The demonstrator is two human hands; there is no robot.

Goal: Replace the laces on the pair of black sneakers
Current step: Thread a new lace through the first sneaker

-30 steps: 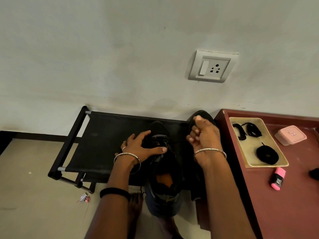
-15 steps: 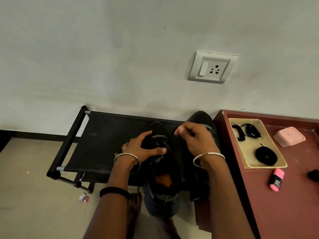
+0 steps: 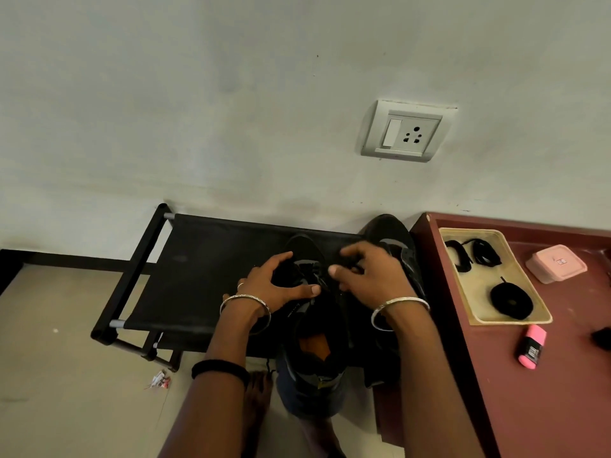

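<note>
A black sneaker (image 3: 314, 352) with an orange insole lies heel toward me, half on a black fabric rack (image 3: 198, 276). My left hand (image 3: 271, 285) grips its front, thumb across the tongue. My right hand (image 3: 370, 276) hovers over the eyelets with fingers curled, and appears to pinch the dark lace there; the lace itself is hard to make out. The second black sneaker (image 3: 393, 236) stands behind my right hand, partly hidden. Coiled black laces (image 3: 510, 299) and looser black laces (image 3: 472, 254) lie in a beige tray (image 3: 542, 317).
The tray sits on a maroon table (image 3: 545, 408) to the right, with a pink lidded box (image 3: 555, 262) and a pink highlighter (image 3: 530, 347). A wall socket (image 3: 406, 133) is above. A small wrapper (image 3: 158, 380) lies on the floor.
My right hand has come down and left from over the far sneaker to the near sneaker's lace area. My left hand has kept its hold.
</note>
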